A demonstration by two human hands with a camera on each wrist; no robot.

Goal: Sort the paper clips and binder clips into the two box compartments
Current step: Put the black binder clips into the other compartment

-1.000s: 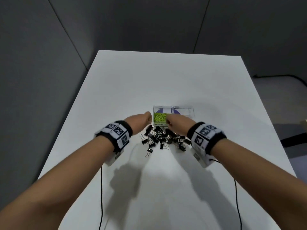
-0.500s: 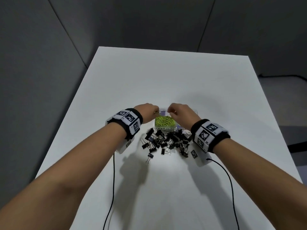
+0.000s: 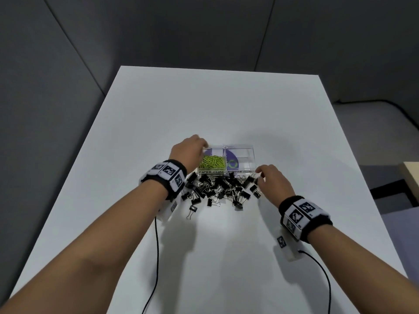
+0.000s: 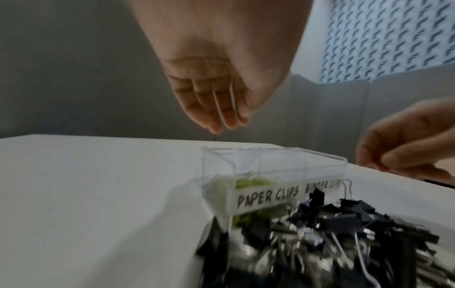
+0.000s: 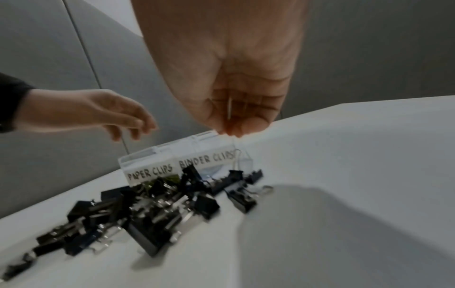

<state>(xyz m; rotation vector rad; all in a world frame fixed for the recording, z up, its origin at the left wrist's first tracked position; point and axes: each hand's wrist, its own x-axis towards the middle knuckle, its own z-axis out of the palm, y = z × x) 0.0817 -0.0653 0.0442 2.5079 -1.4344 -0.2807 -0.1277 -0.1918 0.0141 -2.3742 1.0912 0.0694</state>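
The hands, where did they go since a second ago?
Half a second ago both hands met over the green paper clips. Now the left hand sits at the clear box's left end, fingers relaxed. The right hand has come back to the pile's right edge, fingers curled; whether it pinches a binder clip is unclear. Black binder clips stay heaped on the table.

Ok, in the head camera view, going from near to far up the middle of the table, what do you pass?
Bare white table → pile of black binder clips → clear two-compartment box, with green paper clips in its left compartment → bare table again, then the grey wall.
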